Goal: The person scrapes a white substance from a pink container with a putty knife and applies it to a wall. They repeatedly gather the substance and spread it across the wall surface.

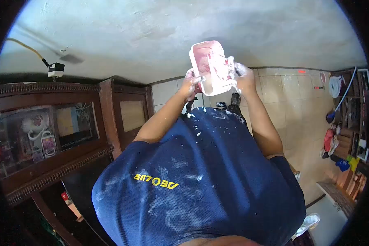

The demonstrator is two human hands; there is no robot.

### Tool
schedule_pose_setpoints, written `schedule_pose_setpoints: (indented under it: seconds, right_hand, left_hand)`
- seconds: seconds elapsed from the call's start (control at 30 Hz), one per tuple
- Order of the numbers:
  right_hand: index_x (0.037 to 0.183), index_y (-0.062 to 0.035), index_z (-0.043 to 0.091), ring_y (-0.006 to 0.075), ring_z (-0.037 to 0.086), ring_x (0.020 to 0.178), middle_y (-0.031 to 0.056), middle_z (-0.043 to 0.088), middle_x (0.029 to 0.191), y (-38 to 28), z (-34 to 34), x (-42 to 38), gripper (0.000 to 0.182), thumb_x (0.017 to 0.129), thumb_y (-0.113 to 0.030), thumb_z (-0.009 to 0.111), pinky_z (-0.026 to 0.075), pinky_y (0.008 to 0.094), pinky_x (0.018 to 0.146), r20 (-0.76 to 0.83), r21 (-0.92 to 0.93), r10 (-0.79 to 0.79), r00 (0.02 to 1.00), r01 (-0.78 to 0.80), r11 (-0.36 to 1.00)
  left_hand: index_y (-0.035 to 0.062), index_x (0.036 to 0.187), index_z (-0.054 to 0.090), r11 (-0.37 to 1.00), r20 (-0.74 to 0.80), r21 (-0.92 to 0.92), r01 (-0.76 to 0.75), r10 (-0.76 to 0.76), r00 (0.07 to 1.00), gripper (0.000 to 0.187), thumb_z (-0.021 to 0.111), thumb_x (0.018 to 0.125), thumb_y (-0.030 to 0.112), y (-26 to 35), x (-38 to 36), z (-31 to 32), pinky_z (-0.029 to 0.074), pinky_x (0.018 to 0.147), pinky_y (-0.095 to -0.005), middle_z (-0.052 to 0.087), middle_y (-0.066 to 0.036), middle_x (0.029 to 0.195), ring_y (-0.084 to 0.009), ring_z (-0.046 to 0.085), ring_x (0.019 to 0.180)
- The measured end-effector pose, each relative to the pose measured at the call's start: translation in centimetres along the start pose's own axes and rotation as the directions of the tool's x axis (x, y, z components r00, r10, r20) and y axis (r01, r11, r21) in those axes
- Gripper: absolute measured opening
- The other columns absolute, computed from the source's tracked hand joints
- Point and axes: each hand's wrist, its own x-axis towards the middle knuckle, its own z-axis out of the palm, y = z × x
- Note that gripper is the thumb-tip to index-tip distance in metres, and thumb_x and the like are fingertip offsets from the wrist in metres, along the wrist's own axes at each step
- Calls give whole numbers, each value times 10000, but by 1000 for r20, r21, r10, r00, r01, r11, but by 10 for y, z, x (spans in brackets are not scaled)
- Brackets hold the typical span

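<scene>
- Taking the middle of the view as the dial's centre, a pink tub [199, 53] with a pale rim sits between twelve and one o'clock, held up in front of the wall [151, 24].
- White paste [218, 73] lies thick along the tub's three o'clock side, and its pink inside shows toward nine.
- The left hand [191, 85] grips the tub at its seven-to-eight o'clock edge, thumb over the rim and fingers around the outside.
- The right hand [245, 80], coated in white, is at the tub's three o'clock side with bent fingers; whether it grips the edge or some paste-covered thing, I cannot tell.
- At six o'clock a navy shirt [242, 164] fills the view, spattered white, with yellow lettering on it.
- A dark wooden cabinet [106, 106] with glass panels stands at nine o'clock; a black-and-white plug [56, 70] on a yellow cord is near ten.
- Pale floor tiles [283, 94] stretch between two and three o'clock, toward cluttered shelves at three.
</scene>
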Motion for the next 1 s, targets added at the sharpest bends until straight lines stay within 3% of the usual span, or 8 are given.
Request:
schedule_pose_setpoints:
  seconds: [0.17, 0.33, 0.37, 0.47, 0.63, 0.77, 0.87, 1.0]
  right_hand:
    - [1012, 49, 602, 157, 615, 763, 109, 656, 827, 6, 17, -41, 249, 780, -40, 599, 471, 263, 692, -72, 281, 179, 981, -152, 948]
    - [1014, 44, 600, 163, 602, 667, 102, 634, 769, 14, 15, -86, 211, 839, -63, 548, 472, 259, 624, 43, -305, 117, 992, -98, 947]
    - [1126, 18, 549, 183, 602, 612, 140, 638, 772, 16, 11, -87, 279, 876, -100, 517, 475, 267, 542, 217, 66, 510, 832, -534, 843]
    - [1181, -18, 502, 161, 606, 569, 127, 640, 829, 4, 12, -99, 312, 900, -153, 489, 463, 229, 482, 377, 190, 573, 728, -666, 721]
    - [1217, 24, 462, 276, 636, 883, 194, 605, 1077, 10, 25, -111, 440, 891, -266, 516, 524, 357, 732, 424, 460, 474, 772, -634, 622]
    - [1159, 31, 501, 310, 630, 905, 190, 598, 1091, 5, 38, -121, 470, 883, -349, 533, 525, 396, 763, 432, 601, 454, 779, -624, 499]
    - [1165, -4, 506, 255, 623, 907, 138, 622, 985, 9, 36, -116, 502, 846, -383, 591, 509, 371, 763, 468, 608, 587, 661, -723, 328]
    - [1128, -11, 543, 210, 622, 834, 106, 627, 921, 32, 33, -120, 467, 831, -362, 620, 504, 342, 728, 359, 569, 687, 632, -732, 376]
  left_hand:
    - [108, 1197, 325, 996, -14, -90, -15, 14, 1000, 509, 609, 780, 178, -6, -24, -36, 554, 704, -423, 536, -113, 1115, -245, 616, 912]
    - [77, 1194, 326, 998, -98, -37, -46, 43, 994, 541, 629, 746, 88, -21, -55, -44, 572, 612, -381, 557, -128, 1061, -242, 636, 834]
    - [74, 1195, 327, 996, -123, -41, -75, 70, 990, 549, 634, 740, 79, -26, -58, -45, 573, 606, -383, 558, -129, 1058, -245, 635, 839]
    - [69, 1193, 333, 995, -176, -37, -96, 88, 980, 560, 644, 727, 57, -48, -62, -51, 574, 615, -396, 560, -131, 1053, -251, 633, 843]
    - [73, 1211, 314, 992, -264, -53, -116, 98, 960, 578, 642, 734, 72, -70, -69, -55, 569, 629, -393, 541, -133, 1073, -255, 621, 869]
    - [89, 1196, 314, 994, -304, -59, -95, 72, 950, 555, 634, 744, 91, -65, -85, -54, 563, 603, -368, 541, -115, 1058, -226, 619, 827]
    - [100, 1186, 316, 993, -315, -75, -86, 59, 947, 557, 644, 736, 101, -70, -84, -48, 557, 594, -342, 551, -96, 1025, -203, 620, 795]
    - [74, 1188, 308, 986, -343, -128, -104, 54, 938, 609, 667, 699, 22, -87, -81, -34, 570, 655, -384, 553, -115, 1032, -220, 618, 854]
